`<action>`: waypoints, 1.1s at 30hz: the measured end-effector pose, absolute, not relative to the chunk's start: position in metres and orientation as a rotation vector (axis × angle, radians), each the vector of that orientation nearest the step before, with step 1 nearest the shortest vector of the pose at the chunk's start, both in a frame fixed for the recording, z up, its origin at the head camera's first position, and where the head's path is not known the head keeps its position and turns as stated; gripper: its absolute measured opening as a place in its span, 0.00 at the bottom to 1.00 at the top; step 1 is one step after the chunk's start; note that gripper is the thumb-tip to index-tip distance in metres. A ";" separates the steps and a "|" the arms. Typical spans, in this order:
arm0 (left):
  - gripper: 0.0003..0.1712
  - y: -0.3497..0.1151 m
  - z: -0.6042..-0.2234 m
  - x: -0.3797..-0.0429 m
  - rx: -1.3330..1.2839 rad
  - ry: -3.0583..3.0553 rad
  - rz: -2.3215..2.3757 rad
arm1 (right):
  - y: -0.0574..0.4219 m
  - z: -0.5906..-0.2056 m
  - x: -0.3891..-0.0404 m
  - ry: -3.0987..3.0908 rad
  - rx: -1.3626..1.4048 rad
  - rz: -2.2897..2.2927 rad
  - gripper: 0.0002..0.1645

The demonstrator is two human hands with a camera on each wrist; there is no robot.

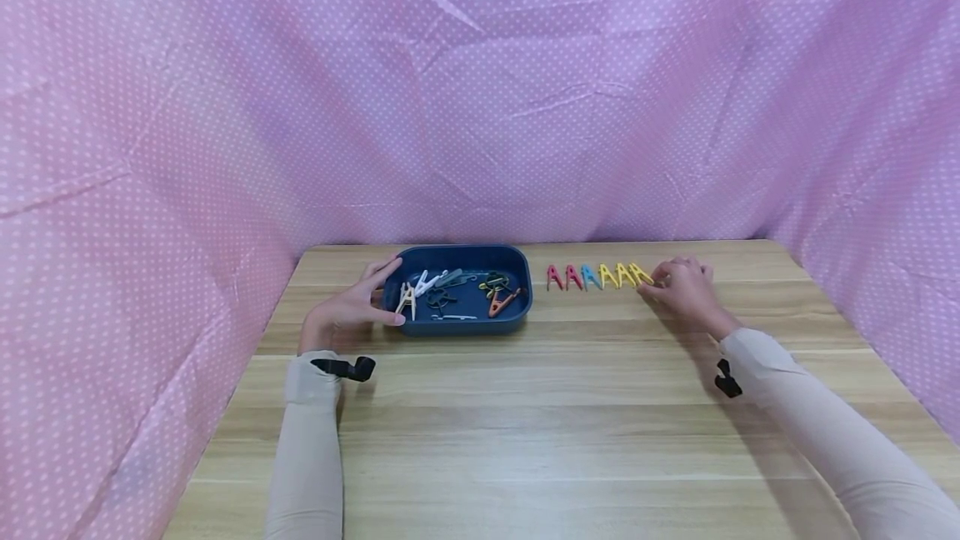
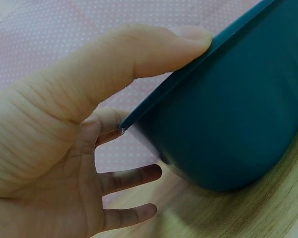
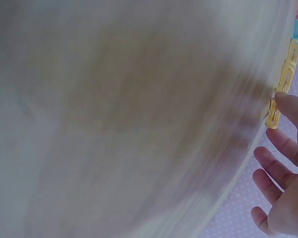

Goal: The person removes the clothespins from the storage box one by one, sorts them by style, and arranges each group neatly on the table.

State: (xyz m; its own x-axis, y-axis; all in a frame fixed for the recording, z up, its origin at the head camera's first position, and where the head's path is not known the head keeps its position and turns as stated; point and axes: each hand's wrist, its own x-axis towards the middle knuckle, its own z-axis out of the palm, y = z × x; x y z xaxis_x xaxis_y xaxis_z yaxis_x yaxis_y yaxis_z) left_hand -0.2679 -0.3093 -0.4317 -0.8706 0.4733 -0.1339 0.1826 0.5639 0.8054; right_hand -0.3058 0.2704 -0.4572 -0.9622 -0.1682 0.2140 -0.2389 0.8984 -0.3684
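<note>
Sleeves (image 1: 832,436): pale
Left hand (image 1: 351,307): spread, touches blue box (image 1: 467,328)
Right hand (image 1: 684,287): pinches end yellow clip (image 1: 641,274) (rightmost of six)

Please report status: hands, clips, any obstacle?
Left hand touching blue box rim. Right hand touching end yellow clip. Six clips in a row. No obstacle visible.

The tray (image 1: 461,328) looks like smooth plastic with a dull sheen. Right of the tray, the clothes pegs (image 1: 603,270) look like hard, smooth plastic. Beneath the tray, the desk (image 1: 487,407) shows smooth, lightly glossy wood grain; behind the tray hangs creased, matt cloth (image 1: 480,123).
</note>
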 end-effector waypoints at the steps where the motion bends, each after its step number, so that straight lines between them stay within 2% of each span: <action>1: 0.62 -0.309 -0.432 -0.268 0.537 2.468 1.210 | 0.270 -0.457 -0.305 -2.891 0.311 0.598 0.24; 23: 0.61 -0.312 -0.434 -0.268 0.515 2.438 1.267 | 0.266 -0.455 -0.306 -2.844 0.345 0.651 0.21; 33: 0.61 -0.310 -0.432 -0.267 0.533 2.452 1.238 | 0.245 -0.445 -0.304 -2.810 0.414 0.678 0.19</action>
State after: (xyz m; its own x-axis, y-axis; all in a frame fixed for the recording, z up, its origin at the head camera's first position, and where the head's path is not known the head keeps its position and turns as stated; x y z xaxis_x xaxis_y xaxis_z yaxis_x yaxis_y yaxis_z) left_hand -0.2668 -0.3104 -0.4318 -0.8712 0.4729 -0.1316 0.1748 0.5494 0.8171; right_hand -0.3038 0.2446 -0.4449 -0.9358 -0.2187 0.2766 -0.3207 0.8539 -0.4099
